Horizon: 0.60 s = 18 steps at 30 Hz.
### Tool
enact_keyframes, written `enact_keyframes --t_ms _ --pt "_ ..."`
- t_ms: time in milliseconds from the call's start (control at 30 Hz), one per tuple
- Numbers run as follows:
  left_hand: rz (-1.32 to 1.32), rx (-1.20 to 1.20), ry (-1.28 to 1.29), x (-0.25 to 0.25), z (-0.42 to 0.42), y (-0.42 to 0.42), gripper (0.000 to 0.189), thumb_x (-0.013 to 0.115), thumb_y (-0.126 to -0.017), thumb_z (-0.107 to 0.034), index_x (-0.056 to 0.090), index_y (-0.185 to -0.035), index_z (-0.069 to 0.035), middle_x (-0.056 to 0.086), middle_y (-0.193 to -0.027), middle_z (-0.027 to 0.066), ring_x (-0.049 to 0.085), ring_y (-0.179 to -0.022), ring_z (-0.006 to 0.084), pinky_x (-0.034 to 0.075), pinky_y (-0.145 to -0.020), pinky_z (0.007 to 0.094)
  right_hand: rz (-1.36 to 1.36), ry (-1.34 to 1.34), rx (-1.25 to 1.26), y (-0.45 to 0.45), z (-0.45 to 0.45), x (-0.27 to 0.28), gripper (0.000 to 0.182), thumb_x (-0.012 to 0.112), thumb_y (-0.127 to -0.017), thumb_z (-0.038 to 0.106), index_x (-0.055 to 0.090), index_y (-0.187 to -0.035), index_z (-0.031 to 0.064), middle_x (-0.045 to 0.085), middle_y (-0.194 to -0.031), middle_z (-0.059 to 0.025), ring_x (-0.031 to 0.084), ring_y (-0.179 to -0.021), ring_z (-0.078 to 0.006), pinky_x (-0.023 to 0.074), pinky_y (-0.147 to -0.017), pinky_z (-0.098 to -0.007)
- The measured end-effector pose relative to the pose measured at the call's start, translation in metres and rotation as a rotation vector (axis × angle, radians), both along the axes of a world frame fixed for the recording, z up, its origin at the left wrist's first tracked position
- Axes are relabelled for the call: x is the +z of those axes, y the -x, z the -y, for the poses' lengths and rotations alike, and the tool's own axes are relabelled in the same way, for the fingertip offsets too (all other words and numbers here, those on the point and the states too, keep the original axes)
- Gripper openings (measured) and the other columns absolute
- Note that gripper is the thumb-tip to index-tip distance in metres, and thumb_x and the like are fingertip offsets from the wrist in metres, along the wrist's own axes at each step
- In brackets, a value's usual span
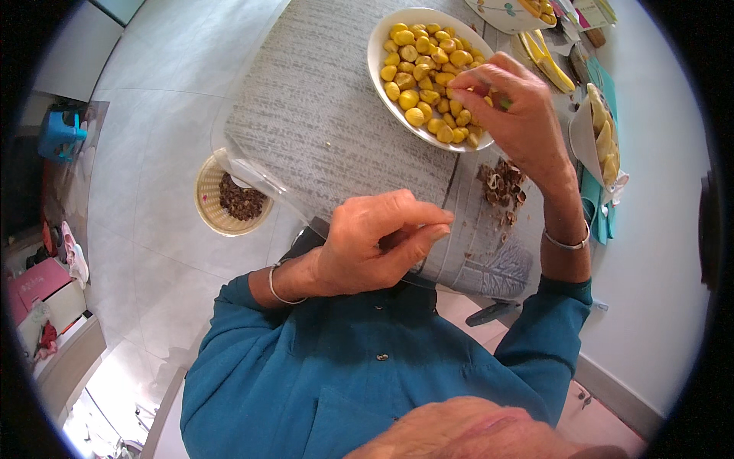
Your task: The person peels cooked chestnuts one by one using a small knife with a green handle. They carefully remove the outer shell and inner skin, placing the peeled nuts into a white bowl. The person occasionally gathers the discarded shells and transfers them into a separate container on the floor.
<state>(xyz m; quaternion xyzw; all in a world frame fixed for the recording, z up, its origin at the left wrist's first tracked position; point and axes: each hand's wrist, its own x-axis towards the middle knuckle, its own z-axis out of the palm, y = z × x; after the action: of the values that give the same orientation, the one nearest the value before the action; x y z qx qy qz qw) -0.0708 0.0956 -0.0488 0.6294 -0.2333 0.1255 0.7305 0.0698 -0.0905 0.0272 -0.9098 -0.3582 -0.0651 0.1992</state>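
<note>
My left hand (390,238) is in front of my chest, over the table's near edge. Its thumb and forefinger meet at the tips, with nothing visible between them. Over the right side of a white bowl (375,74) hovers my right hand (513,109), its fingers bent in a pinch. Something reddish-brown and a bit of green show among those fingers, too small to name. Peeled yellow chestnuts (421,72) fill the bowl. A heap of brown chestnut shells (504,186) lies on the table below my right wrist.
The table (321,109) has a grey patterned cover under clear plastic. A wicker-like basket (207,195) with brown shell scraps stands on the floor at left. Banana peel (547,60), a white dish (582,135) of pale yellow pieces and another bowl (504,17) sit at right.
</note>
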Motion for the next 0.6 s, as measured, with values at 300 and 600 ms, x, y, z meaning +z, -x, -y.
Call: enact_keyframes --t_ms 300,600 --pt "0.091 0.031 -0.035 0.0 0.002 -0.001 0.019 0.073 -0.08 0.001 0.069 -0.098 -0.002 0.053 -0.058 0.0054 0.047 -0.046 0.0142 0.034 -0.043 0.0275 0.056 0.196 -0.106 -0.001 -0.018 -0.009 0.019 0.063 -0.089 0.023 0.072 -0.093 0.0064 0.064 -0.091 -0.0156 0.065 -0.084 -0.032 0.0514 -0.076 -0.0428" --pt "0.117 0.024 -0.021 0.0 0.001 -0.001 0.021 0.073 -0.08 0.002 0.069 -0.1 -0.003 0.053 -0.059 0.0055 0.046 -0.046 0.0147 0.034 -0.043 0.0281 -0.15 -0.077 -0.176 -0.004 -0.017 -0.008 0.02 0.068 -0.085 0.019 0.068 -0.092 0.0008 0.065 -0.079 -0.0121 0.065 -0.072 -0.022 0.0528 -0.068 -0.0338"
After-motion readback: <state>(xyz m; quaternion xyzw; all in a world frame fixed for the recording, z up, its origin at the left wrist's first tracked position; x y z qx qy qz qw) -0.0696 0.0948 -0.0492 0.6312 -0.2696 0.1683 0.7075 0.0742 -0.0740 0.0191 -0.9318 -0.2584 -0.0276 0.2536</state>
